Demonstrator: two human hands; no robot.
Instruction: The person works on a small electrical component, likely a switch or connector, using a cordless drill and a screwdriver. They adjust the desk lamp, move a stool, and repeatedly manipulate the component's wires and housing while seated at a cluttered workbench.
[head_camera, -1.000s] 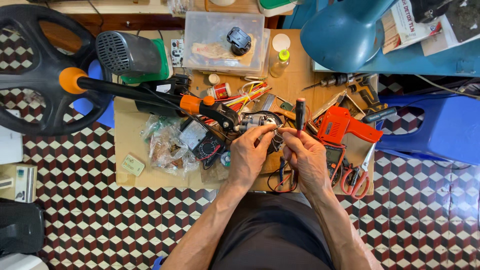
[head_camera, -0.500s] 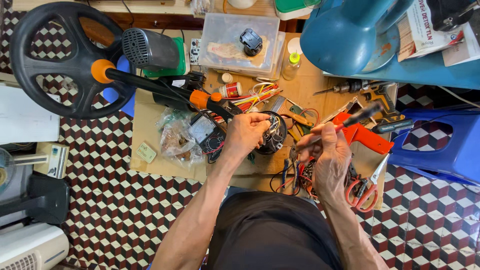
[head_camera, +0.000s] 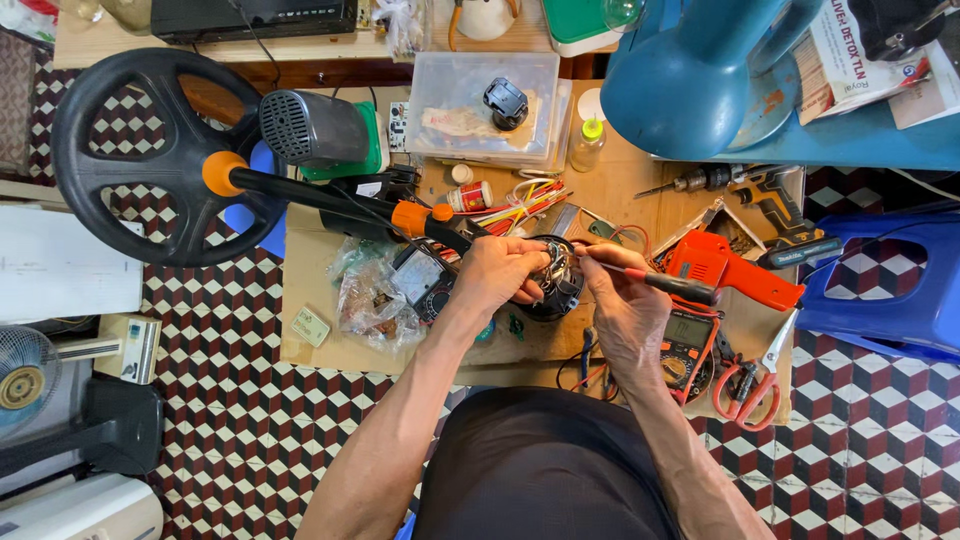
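My left hand (head_camera: 497, 275) grips a round black motor (head_camera: 556, 283) with coloured wires, holding it on the low wooden table (head_camera: 310, 290). My right hand (head_camera: 617, 300) is closed around a screwdriver (head_camera: 668, 284) with a black and red handle, its thin tip pointing left into the motor. An orange multimeter (head_camera: 685, 343) lies just right of my right wrist. A black fan stand pole with orange collars (head_camera: 330, 200) runs from a round black base (head_camera: 140, 155) toward the motor.
An orange heat-gun-like tool (head_camera: 728, 268), red-handled scissors (head_camera: 750, 385), a cordless drill (head_camera: 760, 190), a clear plastic box (head_camera: 480, 105), plastic bags (head_camera: 370, 295) and a small glue bottle (head_camera: 587, 143) crowd the table. A blue stool (head_camera: 890, 280) stands right. Fan parts (head_camera: 60, 400) lie left.
The view has shifted as my head moved. My right hand swung the screwdriver from upright to lying sideways, tip now at the motor. My left hand stays on the motor.
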